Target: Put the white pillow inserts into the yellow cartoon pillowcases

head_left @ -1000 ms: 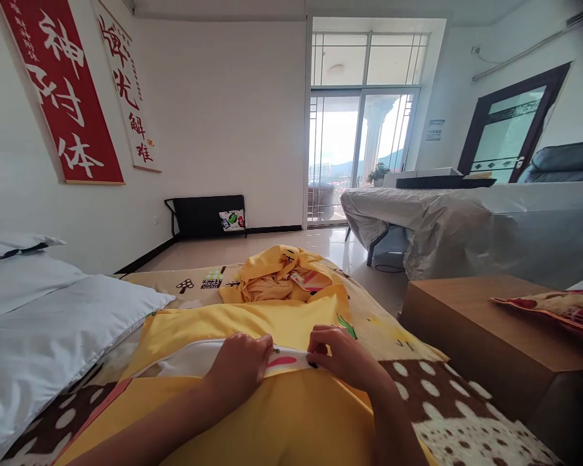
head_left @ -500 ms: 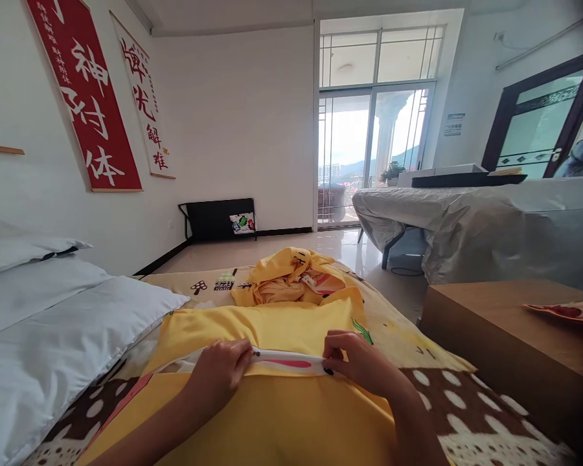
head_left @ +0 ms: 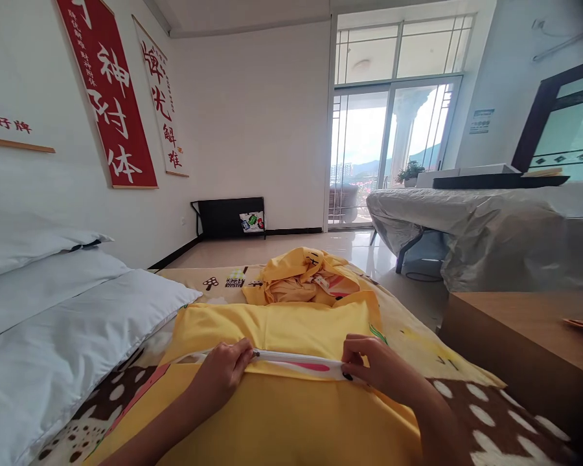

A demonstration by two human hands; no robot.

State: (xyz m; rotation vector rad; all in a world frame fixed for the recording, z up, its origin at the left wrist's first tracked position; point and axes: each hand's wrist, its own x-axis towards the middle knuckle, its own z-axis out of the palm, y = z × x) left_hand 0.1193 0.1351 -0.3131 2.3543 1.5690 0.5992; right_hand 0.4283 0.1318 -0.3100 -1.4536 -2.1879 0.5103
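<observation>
A yellow pillowcase (head_left: 252, 414) lies spread on the bed, with a white zipper (head_left: 291, 358) running across it. At the zipper's left part, my left hand (head_left: 226, 367) is closed in a pinch, with a small dark zipper pull beside its fingertips. My right hand (head_left: 379, 364) pinches the pillowcase edge at the right part of the zipper. Between the hands the zipper stretches nearly straight, and white cloth with a pink print shows just below it. Beyond lies a crumpled yellow cloth (head_left: 284, 291) with printed patches.
White pillows (head_left: 102, 343) are stacked along the left side. Under everything is a patterned bed cover (head_left: 466, 401) in beige and brown. To the right stands a brown wooden box-like piece (head_left: 510, 323), with a plastic-covered table (head_left: 495, 226) behind it.
The view has turned slightly left, so the room shifts right. My hands are a little farther apart, and more of the zipper shows between them. Both keep their pinch.
</observation>
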